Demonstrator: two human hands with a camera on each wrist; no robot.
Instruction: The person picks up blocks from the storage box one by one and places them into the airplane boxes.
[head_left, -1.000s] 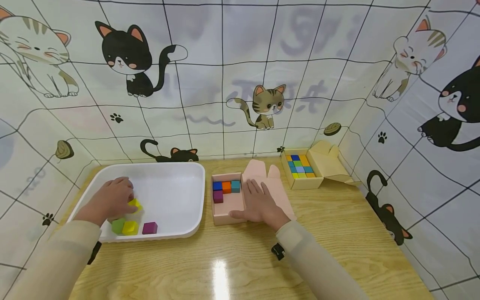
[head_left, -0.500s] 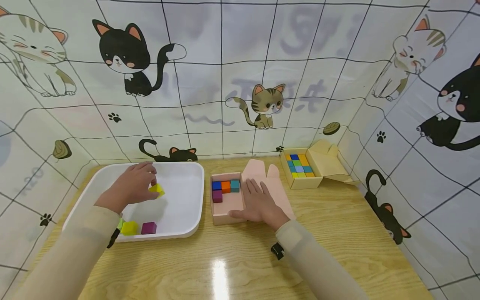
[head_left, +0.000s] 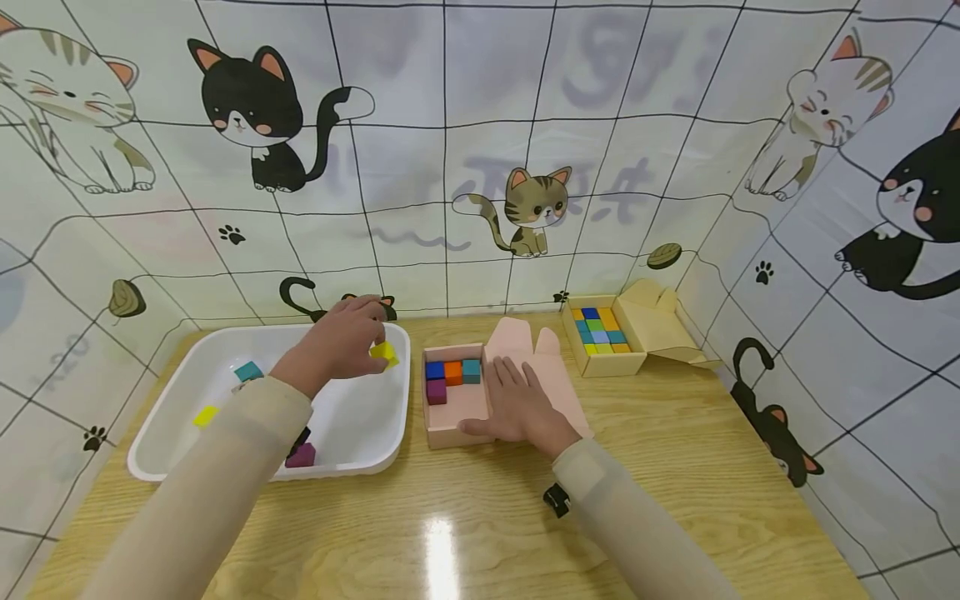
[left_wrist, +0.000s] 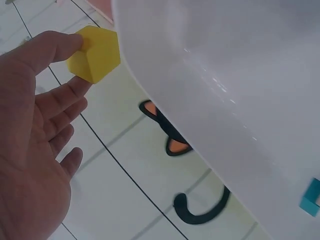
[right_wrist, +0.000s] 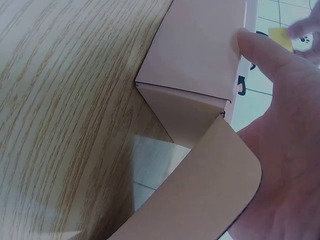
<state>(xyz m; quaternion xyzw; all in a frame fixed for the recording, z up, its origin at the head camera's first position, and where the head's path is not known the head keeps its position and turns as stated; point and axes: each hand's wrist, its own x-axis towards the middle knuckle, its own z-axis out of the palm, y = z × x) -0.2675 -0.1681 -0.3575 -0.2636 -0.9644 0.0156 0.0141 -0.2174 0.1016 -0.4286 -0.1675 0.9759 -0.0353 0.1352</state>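
Between the thumb and fingertips of my left hand [head_left: 337,340] is a yellow cube [head_left: 384,353], pinched above the right side of the white tray [head_left: 352,425]. In the left wrist view the cube [left_wrist: 94,54] appears past the tray's rim. My right hand [head_left: 517,407] rests with straight fingers on the folded-back lid of a pink box [head_left: 457,438], its thumb at the box's front wall. Inside that box, a blue cube [head_left: 435,372], an orange cube [head_left: 453,374] and a teal cube [head_left: 471,372] line the back, with a purple cube [head_left: 437,392] in front of the blue one.
Still in the tray are a teal block [head_left: 248,372], a yellow block [head_left: 206,416] and a purple block [head_left: 302,456]; my left forearm hides part of it. Behind to the right stands an open yellow box [head_left: 606,367] filled with coloured cubes. A cat-patterned cloth [head_left: 405,175] surrounds the wooden table [head_left: 360,542].
My left hand has lifted the yellow cube and carried it rightward and back across the tray. The right hand has stayed put on the pink box.
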